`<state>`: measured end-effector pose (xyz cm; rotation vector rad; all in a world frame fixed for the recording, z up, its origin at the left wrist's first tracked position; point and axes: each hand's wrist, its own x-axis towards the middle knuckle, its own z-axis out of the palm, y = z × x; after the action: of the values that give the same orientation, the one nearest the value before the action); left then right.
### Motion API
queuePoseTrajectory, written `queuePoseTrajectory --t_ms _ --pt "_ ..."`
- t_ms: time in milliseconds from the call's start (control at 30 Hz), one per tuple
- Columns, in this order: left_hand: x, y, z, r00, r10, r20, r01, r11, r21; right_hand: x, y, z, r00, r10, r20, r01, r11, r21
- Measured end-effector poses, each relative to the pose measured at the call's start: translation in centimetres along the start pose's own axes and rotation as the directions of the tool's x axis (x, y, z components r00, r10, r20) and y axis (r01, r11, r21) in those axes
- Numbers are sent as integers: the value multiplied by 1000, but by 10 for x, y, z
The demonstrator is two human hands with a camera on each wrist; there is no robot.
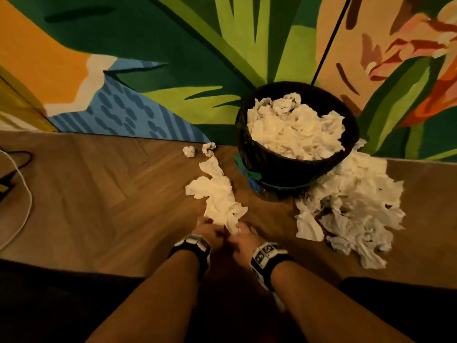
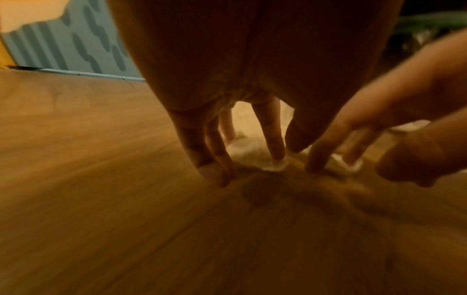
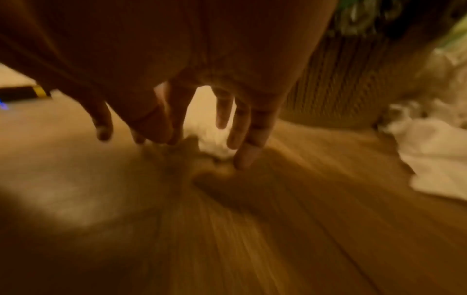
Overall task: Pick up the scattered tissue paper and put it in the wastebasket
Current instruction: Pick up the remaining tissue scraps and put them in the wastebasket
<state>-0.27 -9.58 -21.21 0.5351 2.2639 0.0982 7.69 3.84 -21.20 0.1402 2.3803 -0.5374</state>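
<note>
A loose strip of white tissue [image 1: 218,196] lies on the wooden floor left of the black wastebasket [image 1: 279,167], which is heaped with tissue. My left hand [image 1: 210,231] and right hand [image 1: 243,233] meet at the strip's near end. In the left wrist view the fingers [image 2: 274,139] point straight down, their tips touching the tissue [image 2: 247,153] and floor. My right hand's fingers [image 3: 237,129] also hang straight over the tissue [image 3: 215,143], tips at the floor. Neither hand is closed round anything.
A large tissue pile [image 1: 351,206] spreads on the floor right of the basket. Two crumpled paper balls [image 1: 189,151] lie by the painted wall [image 1: 148,70]. A white cable [image 1: 23,194] and a dark device sit at the far left. Blue-green plastic lies at the basket's base.
</note>
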Motion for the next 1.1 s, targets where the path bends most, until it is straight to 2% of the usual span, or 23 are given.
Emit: queuePoseTrajectory --t_ms 67,167,300,433,533,600,667,700,800,933,1033,1100 --pt "1 -5 14 1000 1 12 0 998 -56 1 18 19 998 -24 57 26 999 -21" --pt "5 -9 8 991 -68 -114 43 977 -207 5 24 10 999 -32 -25 32 999 -23" --pt "12 -11 -9 936 -196 -293 63 911 -407 9 28 -9 983 113 -146 -64 950 305" --pt "9 -14 -11 832 -365 -419 10 764 -645 3 37 -2 965 176 -195 -50 852 521" --pt "6 -19 -13 778 -455 -433 -29 663 -748 0 44 -4 960 210 -183 -66 809 584" --pt "6 -25 -13 744 -512 -429 -12 631 -775 -1 48 -11 935 309 -174 -127 749 651" --pt "8 -28 -15 732 -557 -391 -7 569 -823 -1 53 -15 906 384 -178 -146 678 721" --pt "9 -28 -15 740 -564 -368 -15 533 -846 -1 55 -18 895 399 -200 -138 673 727" --pt "13 -25 -14 767 -558 -317 -44 448 -893 1 57 -20 870 398 -289 -140 764 630" --pt "13 -25 -16 753 -557 -350 -63 470 -881 6 48 -17 850 389 -355 -109 790 604" --pt "11 -31 -19 741 -570 -355 -59 471 -880 7 34 -14 926 204 -317 -18 864 504" --pt "11 -31 -20 773 -551 -313 -38 454 -890 9 17 -15 954 32 -297 111 885 452"
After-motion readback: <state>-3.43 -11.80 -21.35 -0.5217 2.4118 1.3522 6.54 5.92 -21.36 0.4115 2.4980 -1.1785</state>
